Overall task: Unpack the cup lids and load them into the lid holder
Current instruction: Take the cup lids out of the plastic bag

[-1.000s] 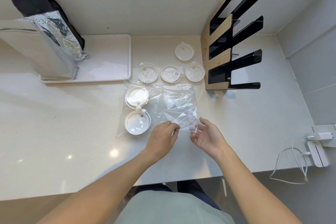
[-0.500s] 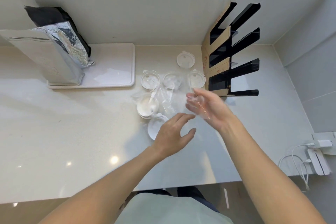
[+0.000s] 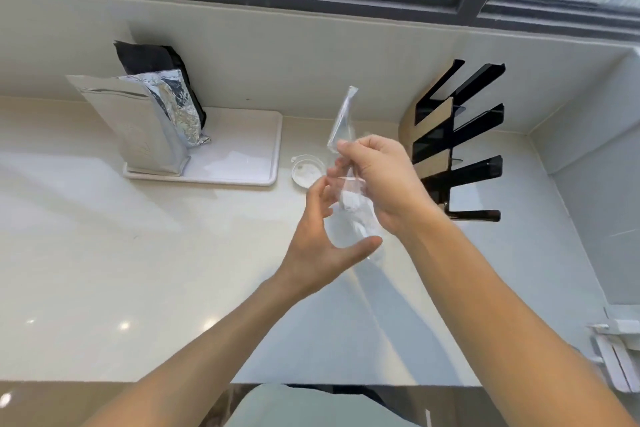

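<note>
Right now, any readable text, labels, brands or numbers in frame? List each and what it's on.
None readable.
Lid holder: faint marks on its tan cardboard side, too blurred to read.
Foil bag: no print visible.
Clear plastic bag, pinched by the right hand: no print visible.
Loose lid: no legible marking.

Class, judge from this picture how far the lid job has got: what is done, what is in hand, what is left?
Done: at least one loose lid lies on the counter, out of the bag. In hand: the right hand pinches the clear bag in the air, white lids seemingly still inside; the left hand is open beneath it. Left: the black lid holder shows no lids in its slots, so loading has not begun.
</note>
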